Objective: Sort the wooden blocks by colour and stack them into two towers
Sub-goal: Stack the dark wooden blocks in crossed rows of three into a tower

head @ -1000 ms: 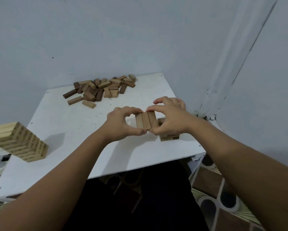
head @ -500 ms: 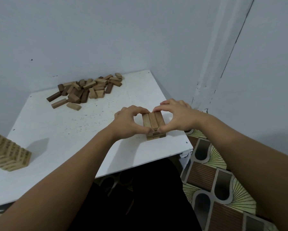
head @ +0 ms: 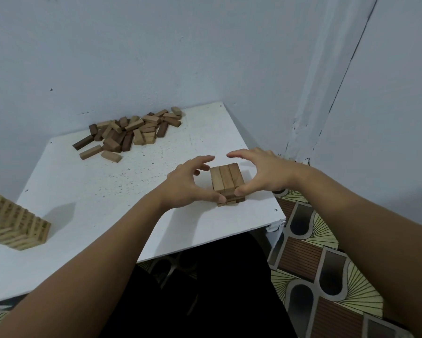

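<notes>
Head view. Short brown tower (head: 227,184) near the table's (head: 95,191) front right corner, at about 3 o'clock from table centre; three blocks side by side on top, crossed layers beneath. Left hand (head: 185,184) at the tower's 9 o'clock, thumb tip touching a lower layer, fingers curved and spread above, clear of the top. Right hand (head: 261,173) at 3 o'clock, thumb tip against the lower front edge, fingers arched open. Loose pile of brown blocks (head: 132,132) at 11 o'clock, by the wall. Pale tower (head: 12,223) at 8 o'clock, partly cut off by the frame edge.
</notes>
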`<move>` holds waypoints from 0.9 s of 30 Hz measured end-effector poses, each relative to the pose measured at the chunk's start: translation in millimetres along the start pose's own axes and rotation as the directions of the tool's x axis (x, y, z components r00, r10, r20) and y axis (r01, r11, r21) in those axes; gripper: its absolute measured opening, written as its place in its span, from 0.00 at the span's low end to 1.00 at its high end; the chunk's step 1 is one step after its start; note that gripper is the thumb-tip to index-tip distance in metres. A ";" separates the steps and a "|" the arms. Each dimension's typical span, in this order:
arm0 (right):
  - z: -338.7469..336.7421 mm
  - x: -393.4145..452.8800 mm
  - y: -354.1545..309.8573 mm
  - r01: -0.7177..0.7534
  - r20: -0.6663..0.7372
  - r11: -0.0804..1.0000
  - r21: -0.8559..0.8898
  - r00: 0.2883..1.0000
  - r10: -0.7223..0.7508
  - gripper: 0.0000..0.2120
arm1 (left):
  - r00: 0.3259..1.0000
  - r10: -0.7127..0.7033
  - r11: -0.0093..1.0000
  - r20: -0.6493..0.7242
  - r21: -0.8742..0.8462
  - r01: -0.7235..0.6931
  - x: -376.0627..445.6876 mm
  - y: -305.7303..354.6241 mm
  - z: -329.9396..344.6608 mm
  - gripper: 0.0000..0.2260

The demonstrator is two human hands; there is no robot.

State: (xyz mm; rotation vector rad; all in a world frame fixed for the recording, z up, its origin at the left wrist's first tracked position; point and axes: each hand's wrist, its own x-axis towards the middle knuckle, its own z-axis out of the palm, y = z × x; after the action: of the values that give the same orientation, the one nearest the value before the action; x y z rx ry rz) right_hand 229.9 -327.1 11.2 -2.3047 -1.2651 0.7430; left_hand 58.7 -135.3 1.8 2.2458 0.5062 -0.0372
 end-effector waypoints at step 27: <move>4.9 11.6 11.2 0.033 0.068 0.989 0.142 0.997 -0.043 0.36 | 0.999 0.033 0.993 -0.028 -0.109 -0.035 7.4 -16.3 7.4 0.25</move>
State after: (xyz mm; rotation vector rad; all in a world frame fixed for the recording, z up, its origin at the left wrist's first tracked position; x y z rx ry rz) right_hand 239.2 -322.3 -2.1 -2.1532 -1.2410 0.8790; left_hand 60.5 -128.6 -16.3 2.1494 0.4724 0.0362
